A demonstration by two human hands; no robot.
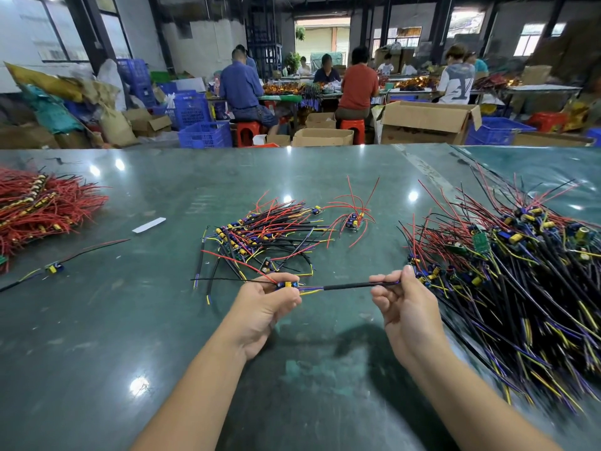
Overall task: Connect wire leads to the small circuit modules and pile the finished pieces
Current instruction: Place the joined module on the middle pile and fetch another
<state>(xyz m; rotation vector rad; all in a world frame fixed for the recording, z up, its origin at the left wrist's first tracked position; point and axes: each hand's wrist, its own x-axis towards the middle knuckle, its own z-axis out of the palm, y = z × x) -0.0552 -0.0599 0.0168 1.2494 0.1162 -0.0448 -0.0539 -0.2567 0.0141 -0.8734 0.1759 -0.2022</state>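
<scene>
My left hand (265,305) pinches a small circuit module (287,284) with yellow and blue parts; a red and a black lead run from it to the left. My right hand (405,304) pinches the far end of the module's black-sleeved lead (346,285), stretched level between both hands above the green table (162,320). Just beyond my hands lies a pile of wired modules (260,232) with red and black leads. A big heap of modules with black, yellow and purple leads (520,271) lies at my right.
A heap of red-wired parts (42,206) sits at the far left. A lone module with leads (55,267) and a white strip (149,224) lie left of centre. A small cluster of red-wired modules (354,219) sits behind the pile. People work at benches beyond the table's far edge.
</scene>
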